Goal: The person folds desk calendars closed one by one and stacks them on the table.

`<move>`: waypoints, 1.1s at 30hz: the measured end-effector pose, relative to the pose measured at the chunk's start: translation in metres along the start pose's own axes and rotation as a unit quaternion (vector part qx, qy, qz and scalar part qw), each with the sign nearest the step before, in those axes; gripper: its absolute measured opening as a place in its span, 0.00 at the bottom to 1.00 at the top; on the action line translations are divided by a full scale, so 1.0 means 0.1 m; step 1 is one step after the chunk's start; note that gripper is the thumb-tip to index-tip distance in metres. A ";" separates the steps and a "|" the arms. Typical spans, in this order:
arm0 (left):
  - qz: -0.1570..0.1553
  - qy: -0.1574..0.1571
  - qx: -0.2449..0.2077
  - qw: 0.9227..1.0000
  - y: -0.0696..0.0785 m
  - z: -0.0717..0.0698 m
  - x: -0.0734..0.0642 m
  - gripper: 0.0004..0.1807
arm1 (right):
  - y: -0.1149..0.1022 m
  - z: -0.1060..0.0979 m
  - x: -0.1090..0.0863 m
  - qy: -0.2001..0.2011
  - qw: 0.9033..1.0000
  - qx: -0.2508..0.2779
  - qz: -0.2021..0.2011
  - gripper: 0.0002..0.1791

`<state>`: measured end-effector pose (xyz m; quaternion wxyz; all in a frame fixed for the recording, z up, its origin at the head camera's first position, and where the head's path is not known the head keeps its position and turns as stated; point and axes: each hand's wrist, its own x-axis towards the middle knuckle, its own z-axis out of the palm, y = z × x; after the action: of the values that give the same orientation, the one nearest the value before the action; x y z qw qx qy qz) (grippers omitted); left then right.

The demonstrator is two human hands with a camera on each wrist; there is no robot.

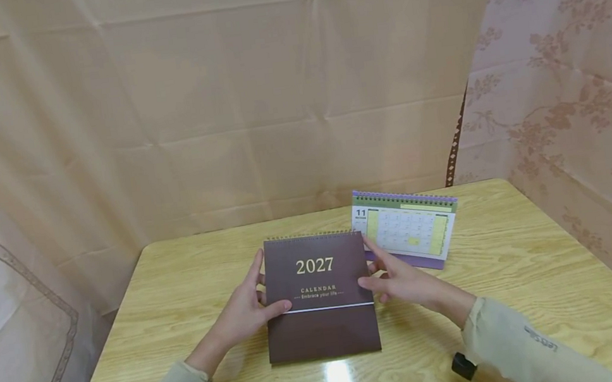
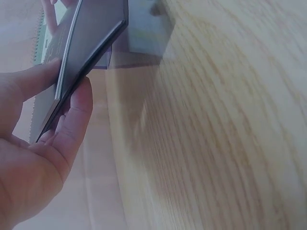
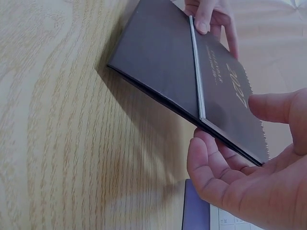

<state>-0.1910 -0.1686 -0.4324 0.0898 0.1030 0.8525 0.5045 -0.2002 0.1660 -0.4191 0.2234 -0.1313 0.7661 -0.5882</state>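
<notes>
A dark brown desk calendar [image 1: 323, 334] with gold "2027" lettering and a wire binding along its top edge is between my two hands. It looks folded nearly flat and tilted, and shadows in the wrist views suggest it is raised off the table. My left hand [image 1: 243, 313] grips its left side, thumb on the front cover at the pale page edge, fingers behind. On the opposite side, my right hand [image 1: 409, 281] holds the edge with the thumb over the front and curled fingers [image 3: 211, 175] underneath. The backs of the covers are hidden.
A second desk calendar [image 1: 402, 230], purple and green with a page marked 11, stands behind my right hand. The wood-grain table [image 1: 180, 283] ends at a beige curtain [image 1: 216, 113]; a floral curtain [image 1: 581, 100] hangs at the right.
</notes>
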 end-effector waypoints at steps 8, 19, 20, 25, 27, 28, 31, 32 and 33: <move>0.005 0.003 0.027 1.000 -0.02 0.01 0.01 0.62 | 0.03 0.01 0.04 -0.003 1.000 -0.004 0.006 0.55; 0.003 0.000 0.037 0.999 -0.08 0.07 0.05 0.61 | 0.08 0.00 0.12 -0.004 0.999 -0.034 0.008 0.53; 0.001 0.000 0.038 0.999 -0.09 0.08 0.06 0.61 | 0.08 0.00 0.13 -0.003 0.999 -0.046 0.007 0.53; 0.002 -0.003 0.050 0.999 -0.10 0.10 0.08 0.61 | 0.10 0.01 0.17 0.003 0.991 -0.133 -0.015 0.56; 0.002 -0.004 0.051 0.999 -0.10 0.11 0.08 0.61 | 0.10 0.01 0.18 0.003 0.986 -0.163 -0.027 0.56; 0.002 -0.004 0.050 0.999 -0.10 0.11 0.07 0.61 | 0.10 0.02 0.18 0.002 0.985 -0.171 -0.031 0.56; -0.004 -0.004 0.051 0.999 -0.12 0.12 0.08 0.61 | 0.09 0.03 0.18 -0.001 0.982 -0.188 -0.032 0.56; -0.006 -0.004 0.051 0.999 -0.12 0.12 0.08 0.61 | 0.09 0.04 0.19 0.000 0.981 -0.191 -0.029 0.56; -0.007 -0.004 0.054 0.999 -0.13 0.12 0.08 0.61 | 0.09 0.04 0.19 0.001 0.980 -0.197 -0.028 0.56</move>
<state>-0.1966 -0.1620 -0.4498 0.0914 0.1036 0.8786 0.4571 -0.2137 0.1563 -0.4323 0.1761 -0.1931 0.8631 -0.4322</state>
